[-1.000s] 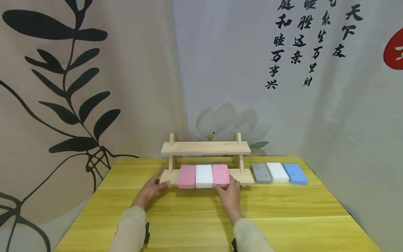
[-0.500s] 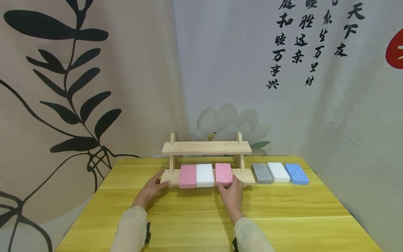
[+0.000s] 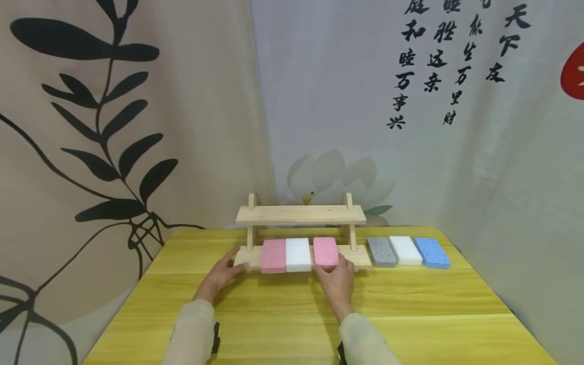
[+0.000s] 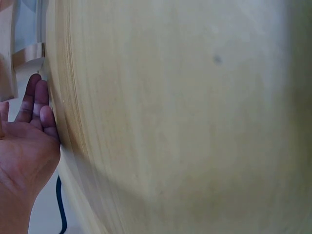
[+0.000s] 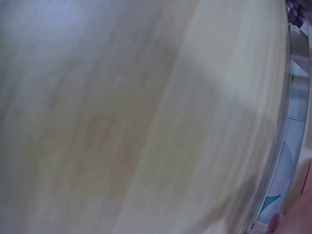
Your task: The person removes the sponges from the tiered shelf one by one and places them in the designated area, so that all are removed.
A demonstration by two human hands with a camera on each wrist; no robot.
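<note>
My right hand (image 3: 337,285) pinches a pink sponge (image 3: 326,252) at its lower edge, thumb on the left and fingers on the right, over the lower board of a small two-tier wooden rack (image 3: 301,215). A narrow gap parts this sponge from a white sponge (image 3: 298,254), which sits against another pink sponge (image 3: 273,256) on the same board. At the board's left end, my left hand (image 3: 220,276) holds the corner between thumb and fingers. In the left wrist view, several loosely bent fingers (image 4: 38,105) show beside the wood; the right wrist view barely catches either hand.
To the right of the rack, a grey sponge (image 3: 381,252), a white sponge (image 3: 405,250) and a blue sponge (image 3: 431,252) lie side by side on the yellow wooden table (image 3: 274,324). A printed cloth (image 3: 219,101) hangs behind the table.
The pink sponge in my right hand has shifted slightly right, opening a gap from the white sponge. My left hand stays at the rack's end.
</note>
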